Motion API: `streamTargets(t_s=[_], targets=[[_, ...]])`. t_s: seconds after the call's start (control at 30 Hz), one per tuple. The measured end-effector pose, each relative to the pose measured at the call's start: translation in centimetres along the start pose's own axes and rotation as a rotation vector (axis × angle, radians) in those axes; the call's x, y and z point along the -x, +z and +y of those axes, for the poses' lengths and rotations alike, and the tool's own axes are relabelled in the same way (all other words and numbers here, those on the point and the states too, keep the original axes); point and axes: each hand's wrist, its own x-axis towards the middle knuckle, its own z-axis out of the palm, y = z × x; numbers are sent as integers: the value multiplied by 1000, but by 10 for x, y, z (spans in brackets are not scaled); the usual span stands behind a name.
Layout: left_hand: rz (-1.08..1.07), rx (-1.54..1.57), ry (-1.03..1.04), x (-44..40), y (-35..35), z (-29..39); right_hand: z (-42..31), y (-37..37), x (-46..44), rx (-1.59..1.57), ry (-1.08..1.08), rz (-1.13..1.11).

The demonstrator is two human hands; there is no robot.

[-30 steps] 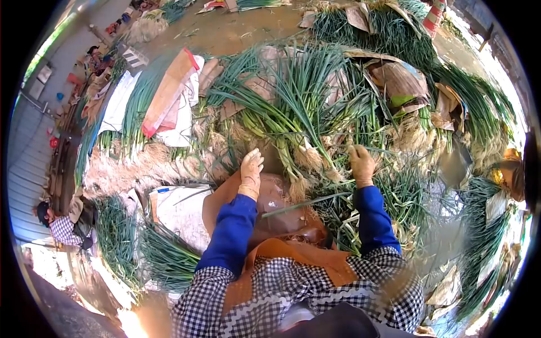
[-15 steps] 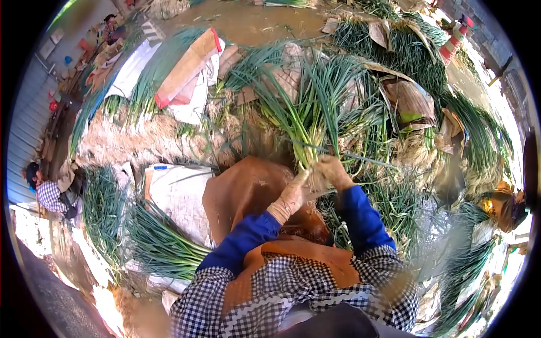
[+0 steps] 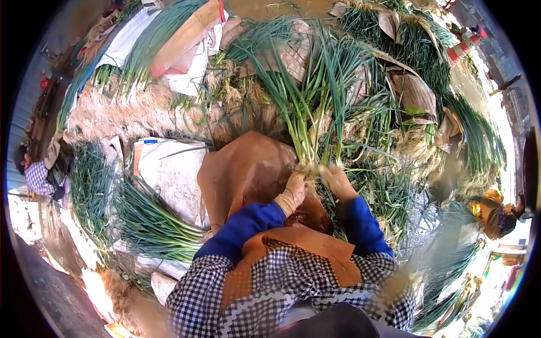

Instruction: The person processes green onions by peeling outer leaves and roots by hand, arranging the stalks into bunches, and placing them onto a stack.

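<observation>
Long green leaves fan away from a bunch of spring onions [image 3: 307, 135], whose pale root ends point toward me. My left hand [image 3: 294, 190] is closed around those root ends, above a brown apron [image 3: 248, 169] over my lap. Just to the right, my right hand [image 3: 337, 180] has its fingers pinched together beside the roots; blur hides what is between them. More spring onions [image 3: 158, 225] lie on white sacking at my left.
Rows of spring onions with tangled roots [image 3: 118, 110] stretch ahead, partly covered by white sacks [image 3: 174, 174] and brown sheets [image 3: 414, 96]. A person in a checked sleeve [image 3: 38, 177] is at far left, another person [image 3: 496, 214] at far right. A red-and-white cone [image 3: 465, 48] stands at upper right.
My view has tipped slightly downward. The right hand has drawn a little away from the left at the root ends, and the bunch's leaves stand more upright. The left hand keeps its hold.
</observation>
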Motion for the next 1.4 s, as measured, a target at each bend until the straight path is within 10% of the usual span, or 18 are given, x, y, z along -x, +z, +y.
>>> streamTargets(t_s=[0.1,0.17,0.27,0.33,0.4,0.67,1.07,1.13,1.2,1.23,1.27,1.3,1.4], targets=[[-256,268,64,-23,-18,13,-28,-52,77,48,367,-367],[-356,393,98,-40,-32,0,29,-96,118,47,650,-180],[-236,328,102,-20,-12,-3,53,-136,131,1482,821,-426],[-266,305,133,-15,-3,-1,51,-102,78,924,186,79],[-196,112,72,2,9,1,22,-36,14,292,274,208],[-152,372,-176,-1,1,-6,44,24,-11,300,127,420],[-68,31,263,-13,-5,-15,92,-118,142,-184,294,1047],[-162,74,181,-1,1,-10,159,-199,200,1343,597,122],[-227,98,28,21,20,1,90,-155,157,1329,886,84],[-300,20,87,17,17,-4,114,-155,141,1392,201,-72],[-296,20,74,19,19,-8,51,-106,92,915,583,60],[-350,10,82,19,21,-8,65,-79,66,154,385,198],[-290,-365,257,21,21,-9,15,-7,-4,-19,-21,116]])
